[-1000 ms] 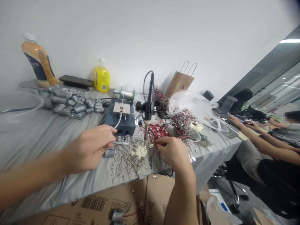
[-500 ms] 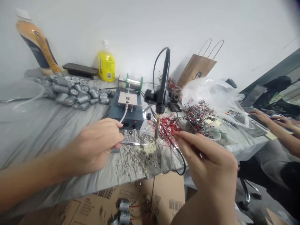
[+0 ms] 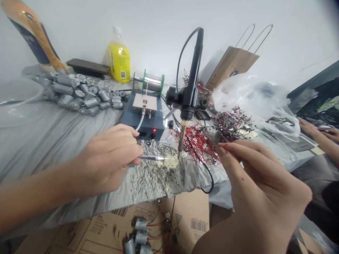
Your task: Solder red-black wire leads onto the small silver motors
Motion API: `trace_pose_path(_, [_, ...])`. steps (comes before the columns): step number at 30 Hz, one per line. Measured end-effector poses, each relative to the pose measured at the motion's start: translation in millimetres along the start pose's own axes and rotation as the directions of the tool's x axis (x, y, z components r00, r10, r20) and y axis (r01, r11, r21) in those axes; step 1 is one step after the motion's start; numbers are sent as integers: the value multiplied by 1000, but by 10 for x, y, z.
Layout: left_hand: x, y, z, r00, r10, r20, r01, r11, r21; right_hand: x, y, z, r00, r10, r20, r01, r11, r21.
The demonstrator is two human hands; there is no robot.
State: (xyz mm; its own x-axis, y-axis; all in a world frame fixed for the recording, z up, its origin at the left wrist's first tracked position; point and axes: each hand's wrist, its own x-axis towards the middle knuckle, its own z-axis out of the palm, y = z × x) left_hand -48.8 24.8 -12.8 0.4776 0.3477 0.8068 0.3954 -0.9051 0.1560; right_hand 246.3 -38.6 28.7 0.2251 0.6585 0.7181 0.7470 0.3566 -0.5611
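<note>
My left hand (image 3: 108, 162) is closed around a silver solder feed pen (image 3: 152, 157), its thin solder tip pointing right, close to the tip of a soldering iron (image 3: 182, 137) clamped upright in a black stand. A pale tube (image 3: 140, 121) runs from the pen to the blue solder feeder (image 3: 150, 130), which carries a solder spool (image 3: 153, 83). Thumb and forefinger of my right hand (image 3: 262, 187) pinch a small piece of red wire (image 3: 224, 145), mostly hidden by the fingers. Behind them lies a pile of red wires (image 3: 200, 143).
Grey motors (image 3: 76, 93) are heaped at the left back, beside a yellow bottle (image 3: 119, 61). Solder scraps (image 3: 156, 176) litter the grey table cover. Wired motors (image 3: 140, 236) lie on cardboard (image 3: 185, 215) below. At right are a plastic bag (image 3: 254, 98) and another person's hands (image 3: 315, 132).
My right hand has moved right, away from the iron's tip. My left hand keeps the feed pen near the iron. The view has shifted slightly.
</note>
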Motion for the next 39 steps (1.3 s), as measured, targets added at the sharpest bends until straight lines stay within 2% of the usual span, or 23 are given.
trace_pose_path(8, [17,52,-32,997,-64,39,63,998,14,-13,-20,11,997,74,-37,-73,996,44])
trace_pose_path(13, [28,24,-20,999,-41,34,41,999,0,-4,-13,9,995,91,-27,-90,995,40])
trace_pose_path(21, [59,67,-39,995,-86,42,87,996,-10,7,8,22,997,68,-39,-65,996,64])
trace_pose_path(39, [85,62,-63,995,-72,73,74,997,-37,12,42,39,997,78,-17,-76,994,75])
